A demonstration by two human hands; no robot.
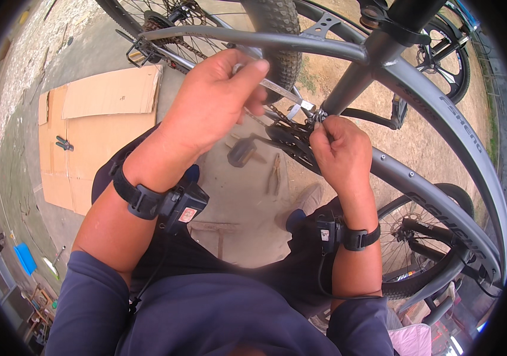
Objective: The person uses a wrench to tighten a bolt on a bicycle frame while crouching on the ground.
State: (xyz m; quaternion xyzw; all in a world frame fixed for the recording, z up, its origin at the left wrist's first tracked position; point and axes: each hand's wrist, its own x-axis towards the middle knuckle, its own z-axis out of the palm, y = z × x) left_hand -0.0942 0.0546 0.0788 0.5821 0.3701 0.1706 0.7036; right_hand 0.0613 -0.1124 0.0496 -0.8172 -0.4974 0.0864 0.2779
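Navy sleeves (pixel 146 314) nearest lens, both my forearms rising from lower edge, black strap on each wrist. Left hand (pixel 212 101) — fingers closed around flat metal wrench (pixel 280 90), held level just under grey bicycle frame (pixel 420 113). Right hand (pixel 339 148) — fingertips pinched on small fitting (pixel 319 114) at wrench's far end, beside seat tube, above chain (pixel 283 118). Pliers (pixel 274 173) on concrete floor below. Cardboard sheets (pixel 99 118) well left.
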